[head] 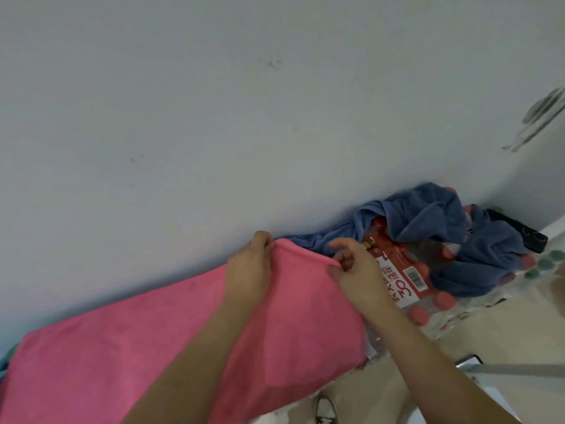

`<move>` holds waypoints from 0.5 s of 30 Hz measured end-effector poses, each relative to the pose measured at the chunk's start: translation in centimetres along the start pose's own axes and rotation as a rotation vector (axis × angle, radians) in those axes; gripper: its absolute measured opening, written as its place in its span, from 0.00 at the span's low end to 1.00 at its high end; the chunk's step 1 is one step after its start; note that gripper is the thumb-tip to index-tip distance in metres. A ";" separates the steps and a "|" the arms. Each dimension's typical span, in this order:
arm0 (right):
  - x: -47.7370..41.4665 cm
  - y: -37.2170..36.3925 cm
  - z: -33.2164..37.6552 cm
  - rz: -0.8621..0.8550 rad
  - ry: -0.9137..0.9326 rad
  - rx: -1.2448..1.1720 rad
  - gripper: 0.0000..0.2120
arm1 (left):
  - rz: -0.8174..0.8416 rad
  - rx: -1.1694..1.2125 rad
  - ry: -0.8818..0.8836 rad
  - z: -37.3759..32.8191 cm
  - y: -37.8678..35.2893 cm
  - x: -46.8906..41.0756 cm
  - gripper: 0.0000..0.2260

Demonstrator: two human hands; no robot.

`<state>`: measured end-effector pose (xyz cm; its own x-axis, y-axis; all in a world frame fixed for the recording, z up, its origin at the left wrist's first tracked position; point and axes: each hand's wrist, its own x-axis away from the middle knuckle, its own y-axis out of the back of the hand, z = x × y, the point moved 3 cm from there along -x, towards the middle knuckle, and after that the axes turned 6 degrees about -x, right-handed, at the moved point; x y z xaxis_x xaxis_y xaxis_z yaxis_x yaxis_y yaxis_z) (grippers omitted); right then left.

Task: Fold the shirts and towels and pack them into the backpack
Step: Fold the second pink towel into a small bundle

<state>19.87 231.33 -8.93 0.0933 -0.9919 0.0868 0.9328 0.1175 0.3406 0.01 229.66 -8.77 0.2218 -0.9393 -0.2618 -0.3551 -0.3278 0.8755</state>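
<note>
The left hand (249,270) and right hand (356,272) are pinching, fingers (264,241) clamped, the far edge of a pink terry towel (122,347); a crumpled blue cloth (458,228) is lying beside it.

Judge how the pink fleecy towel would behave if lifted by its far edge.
Probably floppy: the pink fleecy towel drapes loosely, and its edge curls between the left hand and right hand that pinch it. Likely light, since fingertip pinches seem enough to hold it. Its napped surface should resist slipping.
</note>
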 end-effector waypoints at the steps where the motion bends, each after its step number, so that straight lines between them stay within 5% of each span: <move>1: -0.1 -0.1 0.2 -0.042 0.067 0.027 0.15 | -0.038 0.002 -0.032 -0.2 0.1 -0.4 0.03; 7: -0.6 -1.6 -0.6 0.013 0.159 0.202 0.16 | 0.116 -0.104 -0.096 -0.3 -1.7 -0.8 0.11; 11: -0.2 -1.6 -0.7 0.070 0.233 0.170 0.20 | 0.129 0.053 -0.156 -2.5 -2.0 -2.1 0.12; 15: 0.1 -1.6 -0.6 0.099 0.305 0.188 0.27 | 0.618 0.306 -0.141 -4.2 -2.8 -3.6 0.24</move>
<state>18.55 231.04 -10.02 0.3059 -0.9409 -0.1453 0.8366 0.1928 0.5127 4.05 234.41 -8.56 -0.2156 -0.9600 0.1786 -0.6221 0.2760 0.7326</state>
